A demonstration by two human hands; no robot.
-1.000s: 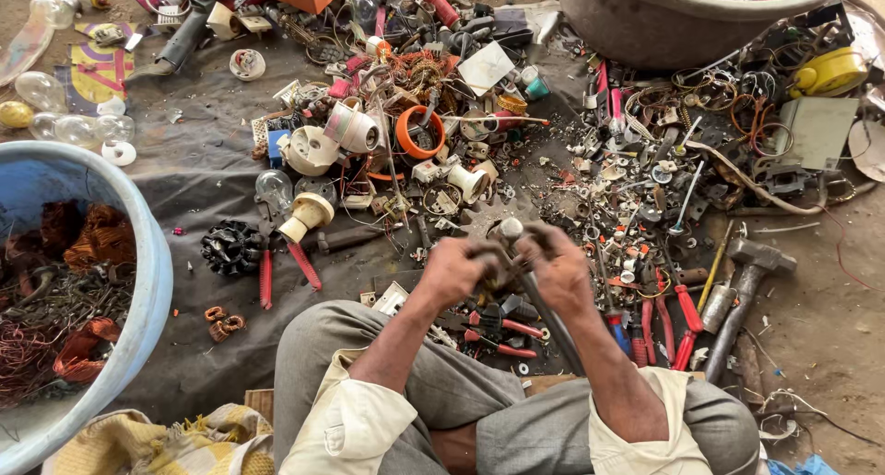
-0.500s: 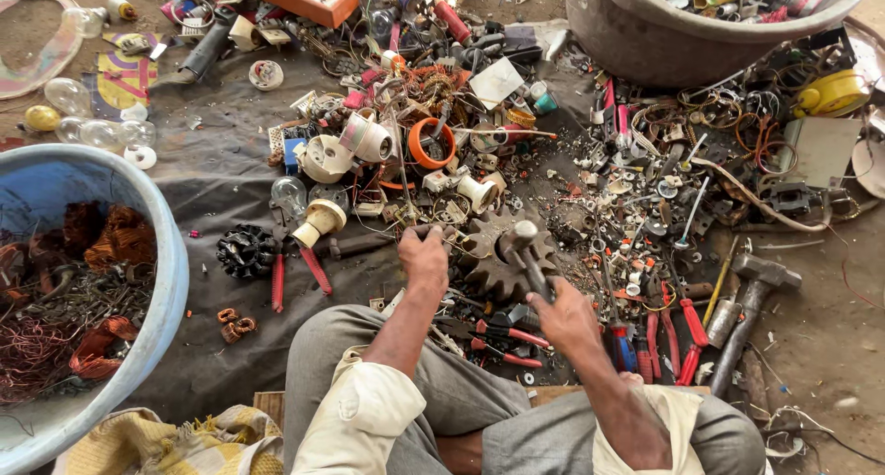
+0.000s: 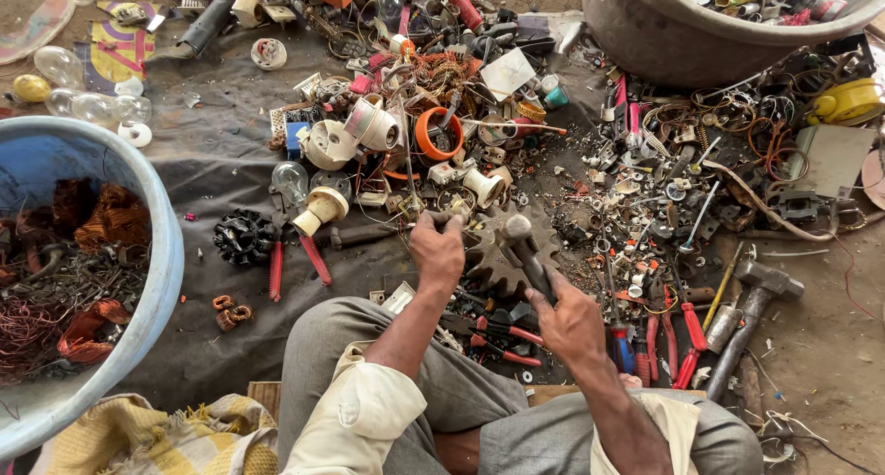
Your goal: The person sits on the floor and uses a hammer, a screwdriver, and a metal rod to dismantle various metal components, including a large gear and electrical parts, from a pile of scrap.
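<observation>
My left hand point(image 3: 438, 249) is closed around a small dark metal part, pressed down at the far edge of a big rusty toothed gear point(image 3: 489, 270) that lies on the ground cloth in front of my knees. My right hand point(image 3: 570, 320) grips the dark handle of a small hammer point(image 3: 518, 235). The hammer's rounded head hangs just above the gear, right of my left hand. What exactly the small part is stays hidden under my fingers.
A blue tub point(image 3: 157, 281) of copper wire scrap stands at the left and a grey basin point(image 3: 645, 42) at the top right. Bulbs, sockets, an orange ring point(image 3: 433, 134), red-handled pliers point(image 3: 295, 258) and a larger hammer point(image 3: 751, 295) are scattered over the dark cloth point(image 3: 212, 162).
My hands, together over the gear a second ago, have parted. The right hand drew back toward me with the hammer, while the left stayed at the gear's far edge.
</observation>
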